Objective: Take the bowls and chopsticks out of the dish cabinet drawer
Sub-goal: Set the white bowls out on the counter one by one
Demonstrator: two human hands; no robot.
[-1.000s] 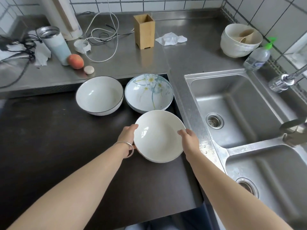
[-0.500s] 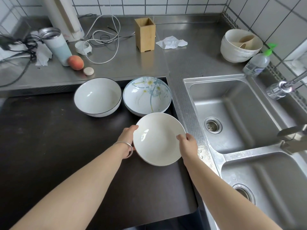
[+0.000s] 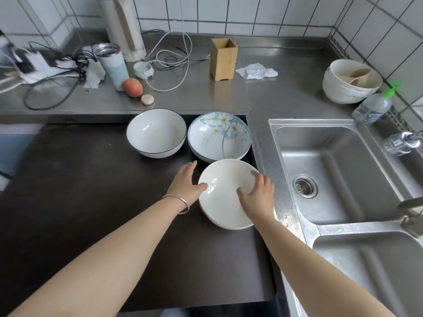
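I see three bowls on the dark countertop (image 3: 80,202), grouped near its far right corner beside the steel sink (image 3: 338,170). The plain white bowl (image 3: 225,202) is the nearest one: glossy, undecorated, shallow, upright, with a bright highlight on its left inner wall; its far rim sits just beside the floral bowl (image 3: 219,136), and I cannot tell whether the two touch. The floral bowl is pale blue-white with yellow-centred flowers and blue stems painted inside. To its left, just beside it, stands the dark-rimmed bowl (image 3: 156,133), white inside with a thin dark line round the edge. My left hand (image 3: 186,184) lies against the left side of the plain white bowl, fingers extended along the outer wall and thumb over the rim, a bangle (image 3: 180,202) on the wrist. My right hand (image 3: 257,195) is spread wide over the right half of the same bowl, fingers straight and splayed, thumb pointing into the bowl's interior; I cannot tell whether the palm presses on the rim. On the far steel counter stand a wooden holder (image 3: 223,59), a tumbler (image 3: 113,66), a peach (image 3: 132,87) and stacked bowls (image 3: 352,84) at far right
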